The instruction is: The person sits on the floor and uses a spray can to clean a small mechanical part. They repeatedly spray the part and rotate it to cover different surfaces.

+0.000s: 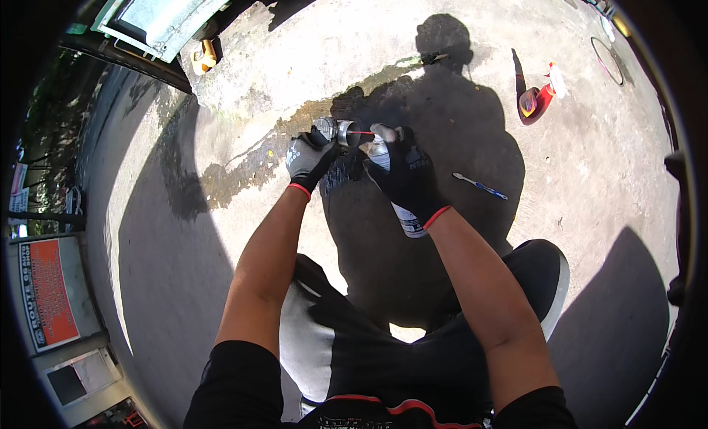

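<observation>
My left hand, in a grey and black work glove, holds a metal throttle body by its dark housing, its round bore facing right. In a matching glove, my right hand grips an aerosol spray can, with the fingers around its top. A thin red straw runs from the can's nozzle to the mouth of the bore. Both hands are above wet, dark concrete. To the right of my right hand, a blue and white toothbrush lies on the ground.
A red spray bottle lies at the upper right, with a thin hoop farther out. A yellow plastic bottle is by a pale metal structure at the upper left. A signboard bearing writing is at the far left.
</observation>
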The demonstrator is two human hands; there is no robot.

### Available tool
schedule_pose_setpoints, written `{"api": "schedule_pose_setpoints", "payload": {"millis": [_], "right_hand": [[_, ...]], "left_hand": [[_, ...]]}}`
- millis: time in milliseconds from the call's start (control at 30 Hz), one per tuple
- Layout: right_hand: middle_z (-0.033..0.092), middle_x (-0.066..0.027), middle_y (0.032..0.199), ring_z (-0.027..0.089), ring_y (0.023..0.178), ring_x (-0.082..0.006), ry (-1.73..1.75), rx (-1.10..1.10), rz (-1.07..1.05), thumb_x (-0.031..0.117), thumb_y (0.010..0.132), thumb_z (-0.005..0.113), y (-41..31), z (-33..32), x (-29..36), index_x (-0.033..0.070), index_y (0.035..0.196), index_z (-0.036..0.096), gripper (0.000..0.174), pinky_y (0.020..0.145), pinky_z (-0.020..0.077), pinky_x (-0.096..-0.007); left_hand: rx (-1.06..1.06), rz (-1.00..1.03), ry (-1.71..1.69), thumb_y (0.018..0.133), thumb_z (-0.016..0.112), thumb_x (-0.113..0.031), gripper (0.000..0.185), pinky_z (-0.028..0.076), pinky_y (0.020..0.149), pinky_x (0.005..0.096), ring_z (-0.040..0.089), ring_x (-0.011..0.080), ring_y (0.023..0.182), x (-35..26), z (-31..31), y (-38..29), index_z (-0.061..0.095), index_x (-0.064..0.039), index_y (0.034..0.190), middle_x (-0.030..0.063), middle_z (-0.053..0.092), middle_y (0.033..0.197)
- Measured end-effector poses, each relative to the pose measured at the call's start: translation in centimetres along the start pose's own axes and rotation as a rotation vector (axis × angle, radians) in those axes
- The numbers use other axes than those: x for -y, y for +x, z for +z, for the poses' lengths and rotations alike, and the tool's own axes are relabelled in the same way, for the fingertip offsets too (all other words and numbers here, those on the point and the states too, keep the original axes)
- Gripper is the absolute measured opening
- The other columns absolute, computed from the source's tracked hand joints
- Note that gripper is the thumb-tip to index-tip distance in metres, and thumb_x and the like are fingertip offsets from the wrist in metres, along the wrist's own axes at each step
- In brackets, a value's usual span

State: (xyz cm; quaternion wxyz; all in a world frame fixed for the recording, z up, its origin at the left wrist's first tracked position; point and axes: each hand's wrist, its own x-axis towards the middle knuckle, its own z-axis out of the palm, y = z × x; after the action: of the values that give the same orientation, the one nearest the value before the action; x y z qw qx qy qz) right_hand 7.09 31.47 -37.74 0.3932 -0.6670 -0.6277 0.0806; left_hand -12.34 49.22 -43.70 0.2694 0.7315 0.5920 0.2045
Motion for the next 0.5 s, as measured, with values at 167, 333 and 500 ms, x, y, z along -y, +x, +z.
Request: {"api": "schedule_pose_setpoints", "payload": {"millis": [167,333,500], "right_hand": [[0.058,-0.0213,0.13,0.067,0.109,-0.0423,-0.127,0.125,0.074,0.033,0.091,0.075,-0.5,0.6,0.3,0.015,0.148,0.049,0.065,0.086,0.0567,-0.0527],[0.054,-0.0259,0.137,0.065,0.114,-0.0433,-0.022,0.074,-0.01,0.037,0.09,0.074,-1.2,1.1,0.3,0.014,0.15,0.049,0.069,0.091,0.0555,-0.0532],[0.054,-0.0262,0.138,0.064,0.116,-0.0435,-0.034,0.092,0.016,0.038,0.09,0.074,-1.2,1.4,0.5,0.015,0.15,0.049,0.069,0.092,0.0554,-0.0534]], "left_hand": [[0.061,-0.049,0.082,0.074,0.088,-0.043,0.046,0.057,0.068,0.0376,0.075,0.0208,0.074,-0.3,-1.2,-0.5,0.077,0.001,0.083,0.0145,0.077,0.08],[0.165,-0.168,-0.028,0.078,0.086,-0.041,0.046,0.058,0.068,0.0367,0.077,0.0196,0.075,0.8,-0.4,0.3,0.08,0.004,0.088,0.0135,0.08,0.084],[0.158,-0.162,-0.052,0.078,0.085,-0.045,0.053,0.059,0.071,0.0381,0.077,0.0236,0.078,2.2,0.3,0.4,0.078,0.006,0.087,0.0175,0.079,0.082]]}}
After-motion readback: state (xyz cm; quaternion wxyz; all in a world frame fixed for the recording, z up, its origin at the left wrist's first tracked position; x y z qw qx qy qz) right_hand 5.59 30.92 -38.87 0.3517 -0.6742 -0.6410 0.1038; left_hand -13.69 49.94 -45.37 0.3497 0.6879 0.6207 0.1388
